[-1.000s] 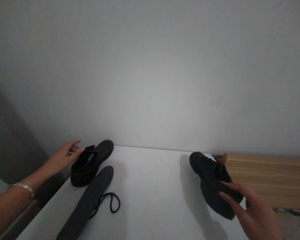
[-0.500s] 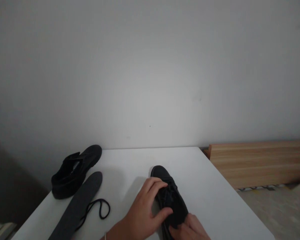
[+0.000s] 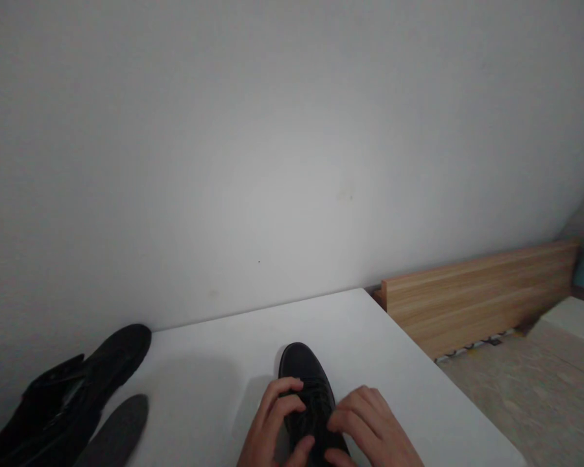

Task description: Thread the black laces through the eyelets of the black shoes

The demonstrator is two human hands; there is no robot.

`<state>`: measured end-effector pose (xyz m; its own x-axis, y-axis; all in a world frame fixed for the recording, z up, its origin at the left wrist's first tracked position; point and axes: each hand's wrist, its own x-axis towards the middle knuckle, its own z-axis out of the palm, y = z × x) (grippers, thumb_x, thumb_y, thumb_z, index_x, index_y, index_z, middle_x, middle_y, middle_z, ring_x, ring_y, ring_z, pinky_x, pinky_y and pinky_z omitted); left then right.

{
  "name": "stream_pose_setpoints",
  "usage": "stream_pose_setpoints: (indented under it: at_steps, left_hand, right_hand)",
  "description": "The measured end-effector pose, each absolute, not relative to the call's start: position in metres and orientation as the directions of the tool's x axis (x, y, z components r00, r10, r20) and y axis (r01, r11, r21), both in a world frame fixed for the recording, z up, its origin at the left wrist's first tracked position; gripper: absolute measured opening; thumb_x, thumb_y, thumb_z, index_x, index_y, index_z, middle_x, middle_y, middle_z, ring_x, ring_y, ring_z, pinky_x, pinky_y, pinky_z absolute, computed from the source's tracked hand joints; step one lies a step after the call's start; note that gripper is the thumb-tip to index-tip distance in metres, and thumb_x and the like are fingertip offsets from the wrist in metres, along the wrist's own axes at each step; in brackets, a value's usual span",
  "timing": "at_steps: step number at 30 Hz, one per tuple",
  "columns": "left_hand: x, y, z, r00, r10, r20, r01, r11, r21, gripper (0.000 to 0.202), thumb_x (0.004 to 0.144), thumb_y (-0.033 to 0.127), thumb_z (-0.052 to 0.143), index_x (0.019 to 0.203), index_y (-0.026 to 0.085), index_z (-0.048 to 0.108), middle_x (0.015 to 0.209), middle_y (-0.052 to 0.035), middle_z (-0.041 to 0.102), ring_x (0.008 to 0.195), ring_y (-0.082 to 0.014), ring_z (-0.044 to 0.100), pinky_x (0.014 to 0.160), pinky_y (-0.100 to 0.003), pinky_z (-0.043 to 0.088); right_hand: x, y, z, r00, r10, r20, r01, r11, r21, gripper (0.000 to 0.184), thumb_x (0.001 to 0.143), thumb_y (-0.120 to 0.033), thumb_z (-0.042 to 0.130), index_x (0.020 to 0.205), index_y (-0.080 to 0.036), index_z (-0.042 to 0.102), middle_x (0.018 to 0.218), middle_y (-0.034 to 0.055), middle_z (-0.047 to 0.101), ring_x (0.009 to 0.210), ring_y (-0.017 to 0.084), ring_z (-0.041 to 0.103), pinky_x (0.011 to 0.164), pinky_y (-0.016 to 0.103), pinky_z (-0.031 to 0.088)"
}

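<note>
Right hand [image 3: 372, 421] has moved toward the toe of the shoe [image 3: 317, 412], right of its laces [image 3: 316, 390]; left hand [image 3: 265, 438] at left. Grip: fingers curled, any pinch cannot be told. Shoe near, mid-tabletop [image 3: 379, 363]. Likely light, soft-topped; hold by sides.

Grey wall [image 3: 292, 162], brightest near centre, white tabletop [image 3: 355, 337] against it; wood-grain panel [image 3: 477, 298] at right, mottled surface [image 3: 530, 389] below

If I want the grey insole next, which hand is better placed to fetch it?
Left, most likely. The left hand is on the side of the central shoe nearer the grey insole; the right hand is on the shoe's other side and would have to reach across.
</note>
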<state>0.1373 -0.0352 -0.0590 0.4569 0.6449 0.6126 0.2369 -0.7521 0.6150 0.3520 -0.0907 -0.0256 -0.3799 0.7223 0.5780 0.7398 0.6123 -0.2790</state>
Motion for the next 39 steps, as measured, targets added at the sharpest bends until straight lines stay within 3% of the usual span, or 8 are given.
stream_pose_setpoints:
  at_steps: [3, 6, 11, 18, 23, 29, 35, 39]
  left_hand:
    - [0.139, -0.036, -0.066, 0.403, 0.649, 0.645, 0.245, -0.756, 0.607, 0.03, 0.083, 0.008, 0.057, 0.108, 0.025, 0.057, 0.122, -0.0088, 0.059, 0.114, -0.0228, 0.061, 0.097, -0.034, 0.052]
    - [0.14, -0.039, -0.066, 0.414, 0.616, 0.67, 0.254, -0.785, 0.565, 0.036, 0.086, 0.005, 0.053, 0.115, 0.025, 0.057, 0.124, -0.0103, 0.058, 0.117, -0.0224, 0.059, 0.099, -0.034, 0.051]
    - [0.14, -0.046, -0.06, 0.391, 0.645, 0.657, 0.309, -0.764, 0.567, 0.031, 0.091, 0.005, 0.048, 0.111, 0.025, 0.061, 0.126, -0.0103, 0.055, 0.118, -0.0219, 0.059, 0.097, -0.035, 0.053]
    - [0.137, -0.042, -0.062, 0.351, 0.659, 0.665, 0.46, -0.74, 0.491, 0.024, 0.088, 0.011, 0.06, 0.102, 0.028, 0.069, 0.118, -0.0078, 0.055, 0.108, -0.0228, 0.062, 0.089, -0.036, 0.058]
    - [0.14, -0.038, -0.054, 0.37, 0.66, 0.654, 0.473, -0.74, 0.479, 0.019, 0.086, 0.017, 0.065, 0.1, 0.028, 0.072, 0.109, -0.0074, 0.059, 0.096, -0.0226, 0.063, 0.081, -0.034, 0.059]
    - [0.147, -0.038, -0.041, 0.429, 0.627, 0.65, 0.462, -0.771, 0.438, 0.017, 0.083, 0.013, 0.065, 0.096, 0.024, 0.07, 0.108, -0.0094, 0.059, 0.096, -0.0237, 0.06, 0.081, -0.036, 0.056]
    - [0.147, -0.038, -0.047, 0.404, 0.666, 0.628, 0.383, -0.746, 0.545, 0.017, 0.087, 0.011, 0.058, 0.095, 0.024, 0.064, 0.111, -0.009, 0.055, 0.101, -0.0228, 0.057, 0.086, -0.036, 0.053]
    - [0.139, -0.041, -0.055, 0.41, 0.772, 0.485, 0.27, -0.611, 0.744, 0.01, 0.092, 0.023, 0.053, 0.091, 0.023, 0.063, 0.117, -0.0108, 0.052, 0.113, -0.0255, 0.055, 0.095, -0.04, 0.05]
  right_hand:
    - [0.341, -0.084, -0.021, -0.329, 0.735, 0.593, 0.766, 0.575, -0.288, 0.033, 0.072, -0.014, 0.08, 0.096, -0.023, 0.058, 0.093, 0.0023, 0.067, 0.079, 0.021, 0.058, 0.067, 0.03, 0.046]
    - [0.332, -0.083, -0.023, -0.312, 0.771, 0.555, 0.77, 0.548, -0.327, 0.03, 0.074, -0.003, 0.071, 0.093, -0.022, 0.057, 0.094, 0.0032, 0.064, 0.081, 0.021, 0.057, 0.07, 0.03, 0.046]
    - [0.332, -0.093, -0.022, -0.256, 0.839, 0.48, 0.694, 0.505, -0.513, 0.021, 0.088, -0.002, 0.054, 0.096, -0.022, 0.057, 0.095, 0.0052, 0.061, 0.085, 0.02, 0.056, 0.072, 0.03, 0.048]
    - [0.329, -0.1, -0.019, -0.125, 0.907, 0.402, 0.536, 0.403, -0.741, 0.018, 0.087, -0.003, 0.053, 0.09, -0.021, 0.056, 0.093, 0.0031, 0.06, 0.086, 0.017, 0.059, 0.074, 0.027, 0.047]
    - [0.334, -0.098, -0.018, -0.037, 0.909, 0.415, 0.47, 0.383, -0.795, 0.015, 0.088, -0.006, 0.054, 0.086, -0.02, 0.055, 0.087, 0.0016, 0.058, 0.082, 0.016, 0.058, 0.071, 0.026, 0.046]
    - [0.337, -0.095, -0.014, 0.05, 0.857, 0.514, 0.453, 0.439, -0.776, 0.013, 0.091, -0.01, 0.054, 0.084, -0.022, 0.052, 0.082, 0.0, 0.055, 0.078, 0.015, 0.055, 0.069, 0.025, 0.044]
    - [0.341, -0.1, -0.001, 0.028, 0.803, 0.595, 0.424, 0.529, -0.735, 0.013, 0.092, -0.011, 0.056, 0.088, -0.023, 0.054, 0.083, 0.0009, 0.058, 0.078, 0.015, 0.057, 0.068, 0.025, 0.046]
    - [0.341, -0.102, 0.005, -0.085, 0.831, 0.549, 0.386, 0.536, -0.751, 0.013, 0.09, -0.01, 0.055, 0.093, -0.023, 0.056, 0.088, 0.0037, 0.061, 0.083, 0.017, 0.059, 0.073, 0.028, 0.05]
